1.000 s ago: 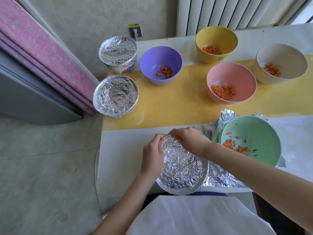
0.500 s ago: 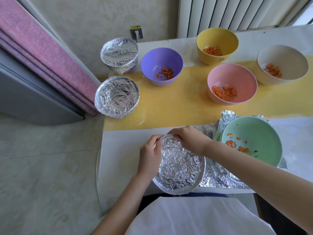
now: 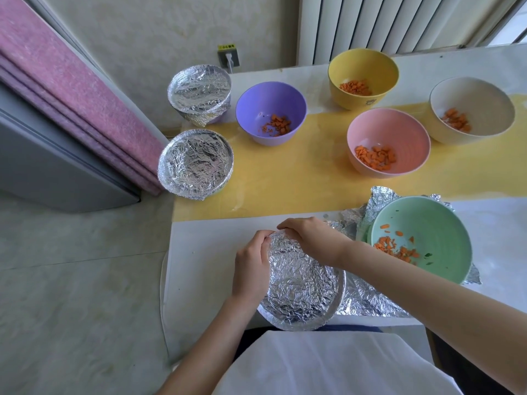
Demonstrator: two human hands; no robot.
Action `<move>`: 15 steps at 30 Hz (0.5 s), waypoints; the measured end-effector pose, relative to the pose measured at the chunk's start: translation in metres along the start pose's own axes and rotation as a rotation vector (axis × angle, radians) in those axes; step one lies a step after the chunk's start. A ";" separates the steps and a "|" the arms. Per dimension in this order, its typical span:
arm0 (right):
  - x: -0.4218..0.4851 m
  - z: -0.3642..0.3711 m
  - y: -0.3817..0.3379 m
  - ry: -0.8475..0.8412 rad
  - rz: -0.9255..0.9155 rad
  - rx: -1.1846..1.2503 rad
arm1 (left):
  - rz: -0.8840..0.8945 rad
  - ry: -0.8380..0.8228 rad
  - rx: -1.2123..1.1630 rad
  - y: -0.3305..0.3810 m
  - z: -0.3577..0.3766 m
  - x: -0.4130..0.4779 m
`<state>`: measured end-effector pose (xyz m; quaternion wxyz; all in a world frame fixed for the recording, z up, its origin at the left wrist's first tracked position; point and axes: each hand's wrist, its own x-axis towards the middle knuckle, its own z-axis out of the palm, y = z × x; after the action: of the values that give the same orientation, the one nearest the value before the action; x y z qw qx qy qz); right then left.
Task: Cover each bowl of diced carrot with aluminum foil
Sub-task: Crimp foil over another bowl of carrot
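My white table (image 3: 199, 252) is pushed against a cream textured wall (image 3: 142, 38), with a white radiator (image 3: 370, 21) behind it, pink fabric (image 3: 71, 89) to the left and a pale floor (image 3: 71, 280).

A wrapped bowl (image 3: 302, 283) is sitting at the table's (image 3: 205, 266) near edge, between the left hand (image 3: 251, 266) and the right hand (image 3: 313, 240). To its right, an open bowl (image 3: 422, 238) is resting on a foil sheet (image 3: 368, 300). Two covered bowls (image 3: 196, 163) are standing at the left edge, and four uncovered bowls (image 3: 271, 112) are sitting farther back.
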<state>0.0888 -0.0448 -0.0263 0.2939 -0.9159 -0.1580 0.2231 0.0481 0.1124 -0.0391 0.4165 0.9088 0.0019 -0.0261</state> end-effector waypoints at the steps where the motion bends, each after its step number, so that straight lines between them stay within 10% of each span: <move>1: -0.002 -0.001 0.002 0.010 0.003 -0.001 | -0.013 0.027 0.006 -0.001 -0.001 -0.001; 15: -0.012 0.000 0.010 0.054 -0.093 -0.075 | 0.001 -0.124 0.014 0.000 -0.012 0.003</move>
<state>0.0804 -0.0581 -0.0285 0.2735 -0.9236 -0.2008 0.1783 0.0520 0.1217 -0.0318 0.4094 0.9083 -0.0246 -0.0821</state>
